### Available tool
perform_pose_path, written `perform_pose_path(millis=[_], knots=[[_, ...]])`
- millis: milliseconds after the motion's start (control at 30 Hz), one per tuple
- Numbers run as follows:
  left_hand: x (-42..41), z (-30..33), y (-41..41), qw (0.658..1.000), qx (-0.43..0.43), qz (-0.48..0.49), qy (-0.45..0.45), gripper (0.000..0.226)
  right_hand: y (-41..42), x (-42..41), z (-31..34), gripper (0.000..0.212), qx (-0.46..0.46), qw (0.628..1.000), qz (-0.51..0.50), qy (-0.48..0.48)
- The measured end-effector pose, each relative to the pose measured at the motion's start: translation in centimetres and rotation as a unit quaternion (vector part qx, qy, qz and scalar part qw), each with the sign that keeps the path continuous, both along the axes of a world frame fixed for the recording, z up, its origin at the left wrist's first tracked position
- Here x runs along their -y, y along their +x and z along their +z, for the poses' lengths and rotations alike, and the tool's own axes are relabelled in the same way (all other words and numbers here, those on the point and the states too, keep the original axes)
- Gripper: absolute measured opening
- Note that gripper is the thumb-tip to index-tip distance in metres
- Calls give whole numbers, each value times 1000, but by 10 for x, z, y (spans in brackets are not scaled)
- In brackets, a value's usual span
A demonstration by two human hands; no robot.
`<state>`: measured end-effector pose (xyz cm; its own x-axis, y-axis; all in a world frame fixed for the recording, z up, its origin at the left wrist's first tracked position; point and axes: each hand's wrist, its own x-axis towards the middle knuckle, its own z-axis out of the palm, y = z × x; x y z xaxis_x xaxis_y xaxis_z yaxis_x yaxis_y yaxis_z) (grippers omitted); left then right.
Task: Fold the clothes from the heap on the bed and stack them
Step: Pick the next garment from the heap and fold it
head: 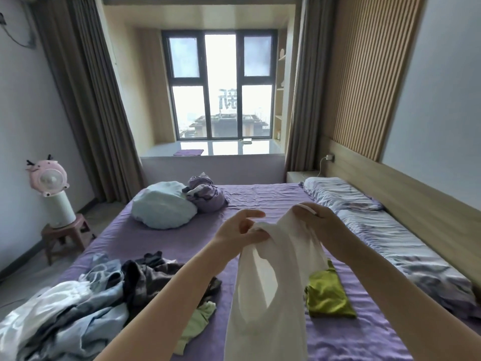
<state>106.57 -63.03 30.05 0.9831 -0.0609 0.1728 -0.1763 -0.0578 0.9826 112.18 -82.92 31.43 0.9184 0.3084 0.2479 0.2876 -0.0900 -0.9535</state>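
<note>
Both arms reach out over the bed (260,201), which wears a purple sheet, and between them hangs a thin white sleeveless top (270,290), held up in the air above the middle of the bed. The left hand (240,229) has its grip pinched on one shoulder strap, thumb and fingertips pressed together on the bunched cloth; the right hand (321,224) has its fingers curled round the other strap, a white edge showing above its knuckles. The rest of the top drops straight down, its big armhole gaping and its hem running out of sight at the near edge. On the bed just behind the hanging top, toward the headboard side, lies a folded olive-green garment (329,295), flat on the sheet. On the opposite side of the bed sprawls the heap of clothes (86,298): white, pale blue, dark plaid and a light green piece all tangled together. At the far end of the bed sit a pale blue bundle (162,204) and, touching it, a crumpled purple bundle (207,194). Two pillows (364,212) in streaky grey-lilac cases lie along the headboard side of the bed.
</note>
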Motion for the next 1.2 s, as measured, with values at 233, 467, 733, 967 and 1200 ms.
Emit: perform_pose_path(millis=[233,467,733,967,1200], knots=[[-32,20,-3,997,33,-56,43,28,0,15,4,23,-103,982,7,159],[-57,28,3,995,67,-67,36,31,12,30,6,18,-150,962,-24,226],[-42,39,23,993,46,-111,-12,20,3,-11,20,36,103,977,116,-147],[-41,13,13,998,-8,-57,39,14,3,-54,17,33,74,988,97,-89],[-78,-57,-3,979,-106,-31,169,18,19,-42,25,18,81,994,-15,-69]])
